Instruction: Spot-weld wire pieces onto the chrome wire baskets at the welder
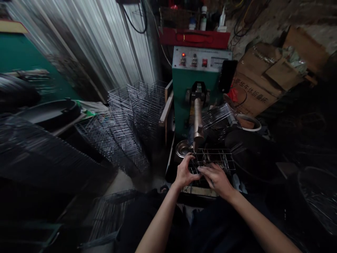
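A small wire rack [228, 159] lies under the electrode arm [198, 121] of a green spot welding machine [181, 95]. My left hand [185, 172] is at the rack's left end, thumb and fingers curved around its wires below the electrode tip. Across the near side of the rack lies my right hand [217, 178], fingers together and gripping the wires, its fingertips close to my left thumb. Darkness hides the exact contact of the fingers. Just left of the electrode tip is a round metal dish [183, 149].
Stacked wire grid panels [126, 123] stand at the left. Behind the electrode, the control panel [201, 59] shows a lit red lamp. A phone [228, 76] hangs at its right edge. Cardboard boxes [258, 84] and a round tub [256, 123] sit at the right.
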A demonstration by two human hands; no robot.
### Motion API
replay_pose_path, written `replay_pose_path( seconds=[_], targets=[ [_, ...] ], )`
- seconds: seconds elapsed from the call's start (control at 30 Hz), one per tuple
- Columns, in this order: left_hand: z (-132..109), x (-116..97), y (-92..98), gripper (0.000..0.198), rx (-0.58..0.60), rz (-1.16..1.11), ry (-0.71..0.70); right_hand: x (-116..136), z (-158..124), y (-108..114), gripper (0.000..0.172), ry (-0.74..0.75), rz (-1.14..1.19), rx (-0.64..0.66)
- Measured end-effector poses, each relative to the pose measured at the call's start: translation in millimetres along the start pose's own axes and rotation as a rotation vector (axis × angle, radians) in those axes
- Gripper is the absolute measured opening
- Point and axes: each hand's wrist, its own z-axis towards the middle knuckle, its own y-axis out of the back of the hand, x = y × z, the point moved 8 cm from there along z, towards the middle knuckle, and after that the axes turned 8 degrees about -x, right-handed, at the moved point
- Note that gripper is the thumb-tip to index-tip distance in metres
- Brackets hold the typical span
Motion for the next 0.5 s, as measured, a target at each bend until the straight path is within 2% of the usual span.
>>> replay_pose_path(
  seconds=[0.23,0.4,0.5],
  targets=[
    [6.7,0.5,1.8,0.07,0.011,-0.01,0.005,-2.9,6.5,-0.7,0.036,-0.004,0.009,-0.045],
    [0.6,-4.9,6.9,0.068,-0.032,0.016,0.063,2.3,10.5,8.8,0.031,-0.017,0.071,-0.079],
    [5.0,-8.2,10.2,0.069,-0.035,0.042,0.061,2.3,16.7,12.2,0.027,-0.054,0.062,-0.092]
  ],
)
